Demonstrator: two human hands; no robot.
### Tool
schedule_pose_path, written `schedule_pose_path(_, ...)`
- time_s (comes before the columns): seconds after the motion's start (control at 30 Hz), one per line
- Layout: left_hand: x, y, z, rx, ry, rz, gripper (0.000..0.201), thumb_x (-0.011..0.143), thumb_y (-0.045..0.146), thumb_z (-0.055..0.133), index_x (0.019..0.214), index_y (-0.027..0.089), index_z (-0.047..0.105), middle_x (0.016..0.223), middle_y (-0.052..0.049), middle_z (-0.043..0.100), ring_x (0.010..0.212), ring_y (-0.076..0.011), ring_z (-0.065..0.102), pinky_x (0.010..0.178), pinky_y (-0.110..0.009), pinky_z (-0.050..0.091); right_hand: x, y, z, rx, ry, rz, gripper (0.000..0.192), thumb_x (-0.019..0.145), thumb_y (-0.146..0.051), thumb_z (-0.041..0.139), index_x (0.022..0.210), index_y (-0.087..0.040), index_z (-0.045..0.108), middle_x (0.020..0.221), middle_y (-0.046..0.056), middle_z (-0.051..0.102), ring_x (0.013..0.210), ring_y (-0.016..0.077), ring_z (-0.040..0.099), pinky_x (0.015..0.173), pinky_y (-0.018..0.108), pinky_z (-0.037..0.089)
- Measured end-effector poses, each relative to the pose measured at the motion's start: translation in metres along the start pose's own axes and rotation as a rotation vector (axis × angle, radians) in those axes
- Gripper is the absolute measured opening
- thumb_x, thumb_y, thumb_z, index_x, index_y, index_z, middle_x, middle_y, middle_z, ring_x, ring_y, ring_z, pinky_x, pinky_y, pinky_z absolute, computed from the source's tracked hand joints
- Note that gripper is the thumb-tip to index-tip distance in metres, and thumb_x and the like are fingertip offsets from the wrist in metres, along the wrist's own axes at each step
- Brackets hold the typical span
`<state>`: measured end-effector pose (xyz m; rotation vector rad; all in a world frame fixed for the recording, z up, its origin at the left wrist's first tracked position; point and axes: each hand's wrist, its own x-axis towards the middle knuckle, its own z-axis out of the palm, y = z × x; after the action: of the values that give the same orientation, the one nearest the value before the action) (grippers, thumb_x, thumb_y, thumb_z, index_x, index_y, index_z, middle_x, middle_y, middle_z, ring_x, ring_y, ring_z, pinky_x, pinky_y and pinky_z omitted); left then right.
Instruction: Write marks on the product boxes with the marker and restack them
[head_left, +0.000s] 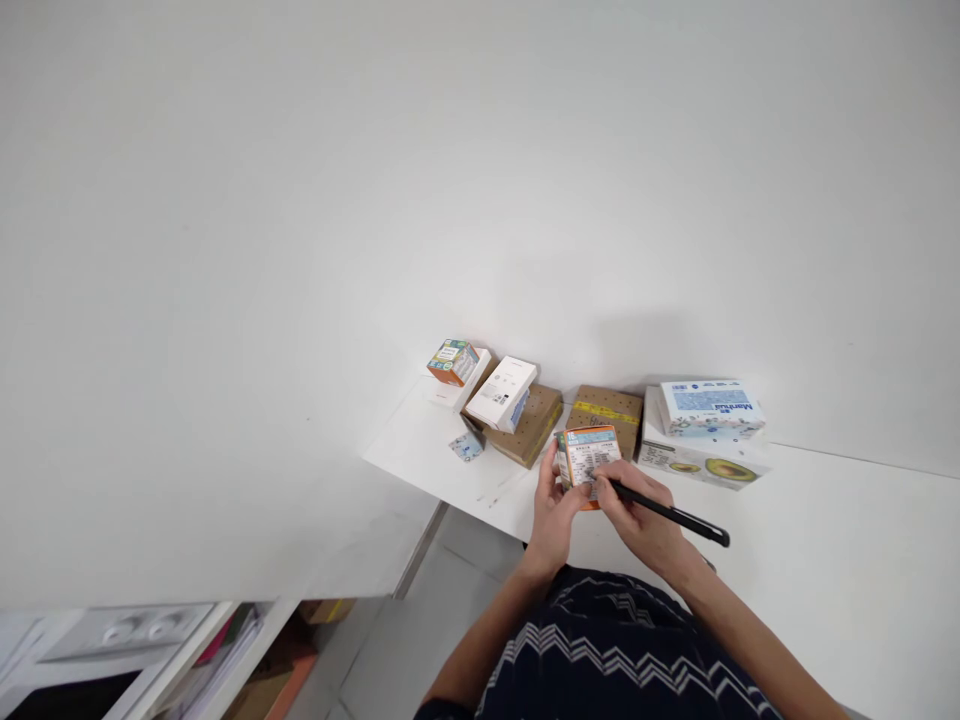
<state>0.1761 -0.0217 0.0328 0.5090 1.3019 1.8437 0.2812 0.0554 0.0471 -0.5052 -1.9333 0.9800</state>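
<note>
My left hand [553, 505] pinches the small orange carton [589, 462] by its left edge, held just above the table [825, 560] at about 6 o'clock from the brown boxes, while my right hand [637, 515] fingers are closed around a black pen [667, 512] with its tip on the carton's label. Carton looks light, stiff cardboard, likely easy to dent, so grip the side edges, not the printed face. All boxes behind are shut, contents unseen: brown boxes [604, 412] at 12, avocado box [705, 462] with a blue-white box [711, 405] on top at 2, white box [502, 393] at 10.
</note>
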Motion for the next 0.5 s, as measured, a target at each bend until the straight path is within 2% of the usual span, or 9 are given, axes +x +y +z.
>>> schedule_pose_path(0.1, 0.003, -0.002, -0.003, -0.005, 0.024, 0.024, 0.071, 0.074, 0.026, 0.072, 0.139, 0.030, 0.043, 0.127, -0.006, 0.060, 0.116, -0.0251, 0.057, 0.099, -0.038, 0.044, -0.003, 0.009, 0.002, 0.193, 0.138, 0.122, 0.012, 0.090, -0.028, 0.051, 0.084, -0.022, 0.059, 0.071, 0.000, 0.061, 0.061, 0.0136, 0.058, 0.059, 0.025, 0.046)
schedule_pose_path(0.17, 0.005, -0.001, -0.005, -0.011, 0.056, 0.026, 0.071, 0.074, 0.027, 0.071, 0.139, 0.030, 0.043, 0.126, -0.006, 0.060, 0.115, -0.0249, 0.057, 0.099, -0.039, 0.044, -0.004, 0.020, 0.003, 0.304, 0.245, 0.287, 0.020, 0.093, -0.037, 0.047, 0.084, -0.022, 0.055, 0.063, -0.003, 0.056, 0.053, 0.0122, 0.052, 0.052, 0.024, 0.043)
schedule_pose_path(0.2, 0.006, 0.001, -0.006, -0.014, 0.075, 0.027, 0.071, 0.073, 0.027, 0.071, 0.139, 0.031, 0.042, 0.126, -0.005, 0.060, 0.116, -0.0250, 0.057, 0.099, -0.039, 0.044, -0.003, 0.029, 0.004, 0.311, 0.268, 0.387, 0.025, 0.094, -0.042, 0.042, 0.084, -0.022, 0.053, 0.061, -0.003, 0.055, 0.050, 0.0120, 0.050, 0.050, 0.024, 0.042)
schedule_pose_path(0.23, 0.008, 0.002, -0.007, -0.016, 0.095, 0.031, 0.072, 0.073, 0.027, 0.071, 0.139, 0.031, 0.042, 0.127, -0.005, 0.059, 0.116, -0.0251, 0.056, 0.099, -0.039, 0.045, -0.003, 0.039, 0.005, 0.255, 0.233, 0.484, 0.030, 0.096, -0.045, 0.035, 0.084, -0.022, 0.051, 0.062, -0.002, 0.056, 0.051, 0.0124, 0.051, 0.050, 0.024, 0.042)
schedule_pose_path(0.3, 0.010, 0.007, -0.009, -0.026, 0.135, 0.043, 0.073, 0.072, 0.028, 0.072, 0.138, 0.032, 0.042, 0.127, -0.005, 0.059, 0.118, -0.0253, 0.055, 0.098, -0.038, 0.045, -0.004, 0.064, 0.009, 0.024, 0.015, 0.636, 0.041, 0.097, -0.047, 0.022, 0.084, -0.021, 0.050, 0.072, 0.003, 0.062, 0.061, 0.0150, 0.059, 0.058, 0.026, 0.045)
schedule_pose_path(0.33, 0.011, 0.009, -0.010, -0.034, 0.153, 0.047, 0.073, 0.072, 0.028, 0.072, 0.138, 0.033, 0.042, 0.127, -0.005, 0.059, 0.119, -0.0255, 0.055, 0.098, -0.037, 0.045, -0.006, 0.077, 0.012, -0.125, -0.171, 0.678, 0.044, 0.098, -0.045, 0.019, 0.082, -0.020, 0.051, 0.076, 0.005, 0.065, 0.070, 0.0169, 0.062, 0.064, 0.027, 0.046)
schedule_pose_path(0.4, 0.013, 0.012, -0.011, -0.056, 0.178, 0.047, 0.074, 0.071, 0.028, 0.072, 0.138, 0.032, 0.041, 0.127, -0.005, 0.058, 0.120, -0.0261, 0.054, 0.098, -0.037, 0.046, -0.014, 0.103, 0.020, -0.253, -0.427, 0.724, 0.038, 0.095, -0.042, 0.035, 0.074, -0.019, 0.055, 0.076, 0.008, 0.068, 0.079, 0.0211, 0.065, 0.072, 0.029, 0.046)
schedule_pose_path(0.5, 0.015, 0.013, -0.011, -0.085, 0.195, 0.037, 0.076, 0.070, 0.027, 0.072, 0.139, 0.031, 0.040, 0.128, -0.006, 0.057, 0.122, -0.0266, 0.053, 0.097, -0.038, 0.046, -0.039, 0.132, 0.036, -0.318, -0.718, 0.818, 0.024, 0.085, -0.033, 0.062, 0.069, -0.014, 0.061, 0.074, 0.009, 0.068, 0.076, 0.0223, 0.066, 0.072, 0.031, 0.049)
